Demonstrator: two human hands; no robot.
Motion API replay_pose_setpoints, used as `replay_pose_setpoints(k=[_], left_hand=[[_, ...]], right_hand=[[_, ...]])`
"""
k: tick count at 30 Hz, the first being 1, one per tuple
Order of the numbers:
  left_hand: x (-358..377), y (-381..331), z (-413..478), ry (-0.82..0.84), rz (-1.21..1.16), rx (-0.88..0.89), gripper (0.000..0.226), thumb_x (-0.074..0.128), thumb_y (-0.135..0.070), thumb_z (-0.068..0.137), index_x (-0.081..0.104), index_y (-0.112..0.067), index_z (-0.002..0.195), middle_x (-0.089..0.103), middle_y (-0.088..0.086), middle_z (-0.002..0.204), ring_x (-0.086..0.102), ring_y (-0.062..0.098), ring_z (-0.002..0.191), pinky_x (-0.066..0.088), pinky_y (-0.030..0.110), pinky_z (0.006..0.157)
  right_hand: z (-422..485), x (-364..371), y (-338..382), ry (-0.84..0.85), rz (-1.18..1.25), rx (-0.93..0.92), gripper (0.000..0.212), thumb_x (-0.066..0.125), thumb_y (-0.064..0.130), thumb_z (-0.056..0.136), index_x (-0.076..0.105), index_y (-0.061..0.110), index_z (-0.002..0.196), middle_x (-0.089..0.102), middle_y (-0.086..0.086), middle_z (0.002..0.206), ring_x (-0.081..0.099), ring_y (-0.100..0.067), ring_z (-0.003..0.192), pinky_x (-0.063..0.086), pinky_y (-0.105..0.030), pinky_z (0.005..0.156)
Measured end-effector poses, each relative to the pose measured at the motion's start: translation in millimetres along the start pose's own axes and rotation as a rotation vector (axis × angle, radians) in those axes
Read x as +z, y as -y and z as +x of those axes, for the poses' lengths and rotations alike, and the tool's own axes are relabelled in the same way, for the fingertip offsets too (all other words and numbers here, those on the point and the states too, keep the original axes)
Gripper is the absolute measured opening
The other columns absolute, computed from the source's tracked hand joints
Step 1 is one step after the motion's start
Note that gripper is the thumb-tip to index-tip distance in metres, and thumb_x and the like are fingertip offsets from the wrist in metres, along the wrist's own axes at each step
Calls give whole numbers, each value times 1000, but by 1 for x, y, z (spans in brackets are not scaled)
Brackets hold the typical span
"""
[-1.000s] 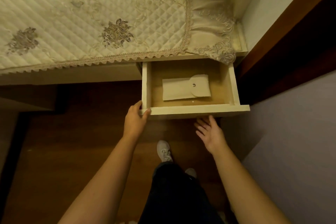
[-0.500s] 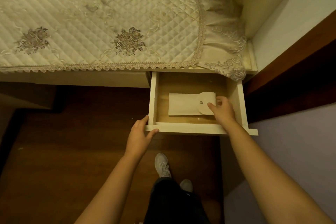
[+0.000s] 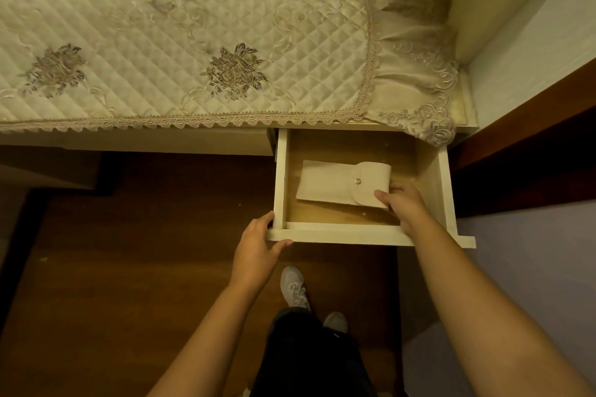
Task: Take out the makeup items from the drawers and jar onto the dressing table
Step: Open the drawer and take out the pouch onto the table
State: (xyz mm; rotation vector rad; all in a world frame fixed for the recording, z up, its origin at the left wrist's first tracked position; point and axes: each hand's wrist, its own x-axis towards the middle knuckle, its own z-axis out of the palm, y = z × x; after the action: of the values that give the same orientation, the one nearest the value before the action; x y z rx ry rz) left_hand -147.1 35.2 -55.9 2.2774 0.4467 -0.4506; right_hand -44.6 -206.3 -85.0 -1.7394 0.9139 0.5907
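A cream drawer (image 3: 338, 234) stands pulled out from under the dressing table (image 3: 135, 142). Inside it is a beige fabric pouch (image 3: 325, 182) with a snap-button flap, its right end raised off the wooden bottom. My right hand (image 3: 403, 203) is inside the drawer, thumb on top of the pouch's right end and fingers under it. My left hand (image 3: 258, 251) grips the drawer's front left corner. No jar is in view.
A quilted cream cloth (image 3: 180, 51) with embroidered flowers and a lace edge covers the table top. A pale wall (image 3: 532, 48) and dark wooden trim (image 3: 529, 126) close the right side. Dark wood floor (image 3: 129, 267) and my shoes (image 3: 293, 287) lie below.
My right hand went from below the drawer front into the drawer and took hold of the pouch's right end, which now sits lifted. My left hand stays on the drawer corner.
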Motion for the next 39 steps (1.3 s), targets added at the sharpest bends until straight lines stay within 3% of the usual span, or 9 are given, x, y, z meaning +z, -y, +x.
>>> replay_pose_setpoints(k=[3, 8, 15, 19, 21, 28, 32, 37, 39], left_hand=[[-3, -1, 1, 3, -10, -3, 58, 69, -22, 76, 43, -17, 128, 55, 2, 122, 50, 16, 112, 45, 35, 93], [-9, -2, 4, 25, -12, -10, 57, 72, -23, 73, 47, -18, 124, 57, 1, 122, 52, 17, 110, 49, 40, 93], [-15, -4, 9, 66, -2, -35, 59, 76, -25, 70, 48, -19, 122, 58, 1, 121, 54, 17, 109, 49, 38, 91], [-18, -1, 15, 107, 29, -29, 62, 77, -30, 67, 47, -21, 121, 58, 0, 121, 55, 16, 108, 50, 37, 92], [-18, 0, 15, 114, 36, -22, 62, 76, -31, 68, 46, -21, 122, 58, -1, 122, 55, 16, 109, 49, 36, 91], [-16, 2, 17, 107, 45, -2, 63, 75, -33, 69, 45, -21, 122, 58, -1, 122, 55, 15, 110, 49, 35, 92], [-15, 3, 16, 84, 73, 5, 65, 75, -33, 69, 44, -20, 124, 58, -1, 123, 54, 16, 111, 49, 37, 95], [-14, 0, 17, 18, 235, 80, 66, 73, -41, 69, 45, -19, 124, 58, -1, 120, 52, 17, 112, 44, 39, 96], [-14, -1, 18, -11, 275, 103, 65, 72, -42, 68, 46, -20, 124, 58, -1, 119, 52, 17, 111, 42, 39, 95]], right_hand=[[-15, -4, 9, -1, 48, -92, 43, 61, 8, 83, 47, 8, 123, 54, -14, 130, 52, -29, 116, 45, -36, 91], [-48, -19, 19, -32, 186, -226, 36, 61, 5, 82, 49, 12, 115, 59, -12, 119, 57, -22, 102, 49, -28, 77], [-66, -14, 80, 30, 584, -325, 24, 57, -4, 81, 51, 15, 95, 61, -1, 90, 60, -13, 84, 49, -29, 83], [-41, 23, 124, 44, 607, -334, 30, 60, -1, 81, 49, 12, 106, 58, -1, 89, 59, -14, 81, 49, -27, 72], [-28, 42, 141, 44, 615, -329, 33, 62, 1, 80, 51, 8, 110, 60, -1, 88, 60, -17, 86, 51, -30, 79], [-1, 75, 161, -64, 443, -396, 30, 53, -3, 83, 55, 2, 113, 61, -9, 101, 59, -15, 78, 49, -19, 58], [-6, 64, 148, -49, 287, -516, 36, 51, -3, 84, 52, 4, 120, 61, -9, 116, 58, -17, 98, 48, -21, 74], [-30, 23, 111, -64, 111, -684, 37, 54, 2, 85, 52, 6, 121, 59, -8, 119, 54, -14, 104, 46, -25, 91], [-35, 1, 90, -129, 45, -676, 36, 56, 3, 85, 53, 8, 120, 58, -8, 121, 54, -15, 106, 44, -25, 90]])
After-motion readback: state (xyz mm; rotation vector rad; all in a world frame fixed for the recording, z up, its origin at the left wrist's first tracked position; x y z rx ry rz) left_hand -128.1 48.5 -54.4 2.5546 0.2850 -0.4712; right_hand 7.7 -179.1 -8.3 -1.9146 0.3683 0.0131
